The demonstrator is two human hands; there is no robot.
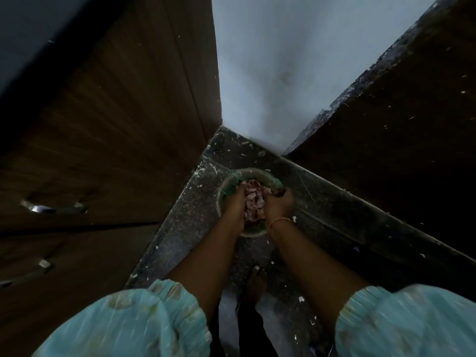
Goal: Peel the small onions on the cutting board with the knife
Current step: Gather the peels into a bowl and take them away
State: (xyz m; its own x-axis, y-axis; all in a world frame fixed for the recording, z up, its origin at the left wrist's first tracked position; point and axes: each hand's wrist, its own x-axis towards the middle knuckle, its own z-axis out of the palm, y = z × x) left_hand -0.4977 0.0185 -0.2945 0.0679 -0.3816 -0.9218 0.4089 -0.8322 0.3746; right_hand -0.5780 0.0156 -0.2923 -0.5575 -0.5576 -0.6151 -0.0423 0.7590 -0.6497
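Observation:
A round green bin [270,179] stands on the dark speckled floor, filled with pinkish onion peels [253,199]. Both my hands reach down into it. My left hand [235,199] lies along the left side of the peels, fingers stretched toward the far rim. My right hand [279,204], with a thin bangle at the wrist, is at the right rim with its fingers curled over something dark; what it holds is too dim to tell. No knife, cutting board or whole onion is in view.
Brown wooden cupboard doors [103,137] with metal handles rise on the left. A pale wall [283,60] fills the corner behind, and a dark stone counter edge [360,81] runs on the right. Peel scraps litter the floor [180,228]. A bare foot [256,279] is below the bin.

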